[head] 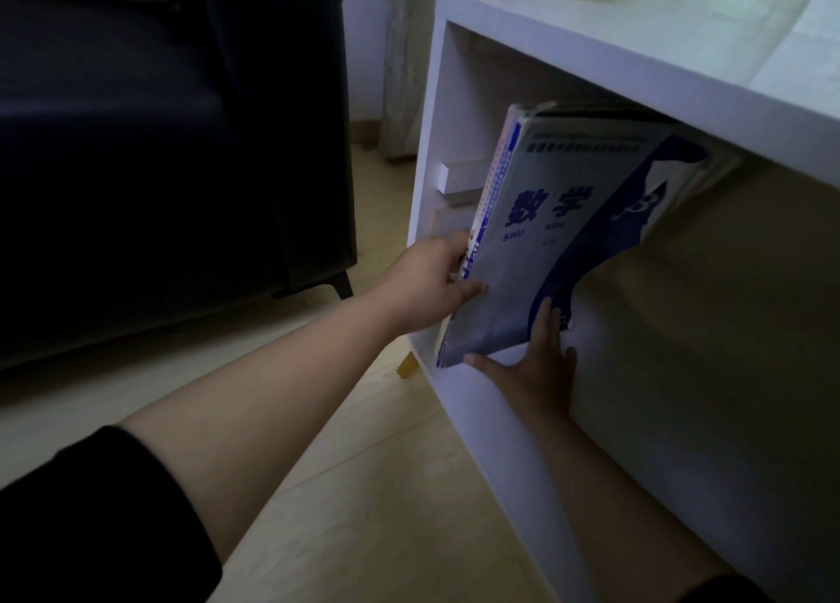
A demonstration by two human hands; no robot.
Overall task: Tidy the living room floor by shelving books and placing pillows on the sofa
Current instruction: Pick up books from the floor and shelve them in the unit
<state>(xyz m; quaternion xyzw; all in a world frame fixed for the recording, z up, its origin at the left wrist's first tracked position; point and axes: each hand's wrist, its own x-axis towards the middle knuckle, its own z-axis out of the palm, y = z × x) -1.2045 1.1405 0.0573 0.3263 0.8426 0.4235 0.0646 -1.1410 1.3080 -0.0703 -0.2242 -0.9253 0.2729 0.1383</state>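
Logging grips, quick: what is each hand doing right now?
Left hand: holding the books by their edge.
Right hand: open, fingers flat against the books.

Pale wood floor (363, 489); light curtain (404, 57) hanging at back.

The grey-blue book (568, 238) cover reads 数学 — with "SHU" beneath (smaller print beside it is illegible)

Rear books (493, 179) mostly behind front book (568, 220)
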